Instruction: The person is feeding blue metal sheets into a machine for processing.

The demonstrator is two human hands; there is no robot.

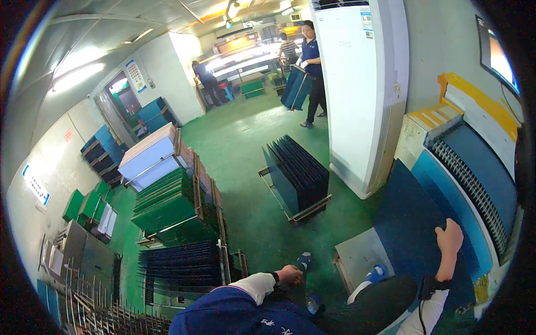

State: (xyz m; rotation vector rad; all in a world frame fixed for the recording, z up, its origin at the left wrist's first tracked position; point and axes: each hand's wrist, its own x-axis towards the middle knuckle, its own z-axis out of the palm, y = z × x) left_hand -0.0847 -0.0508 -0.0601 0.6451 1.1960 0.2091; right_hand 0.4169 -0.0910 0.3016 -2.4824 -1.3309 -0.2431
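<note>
My right hand is closed at the right edge of a dark blue panel, a large flat sheet standing tilted beside my right leg. A lighter blue panel leans behind it, against the machine. My left hand hangs low in front of me with its fingers curled, and nothing shows in it. Ahead on the floor stands a metal rack holding several upright dark panels.
A machine with a roller row stands at the right, near a tall white cabinet. Racks of green panels and dark panels line my left. A person ahead carries a rack of blue panels. A grey board lies by my right foot.
</note>
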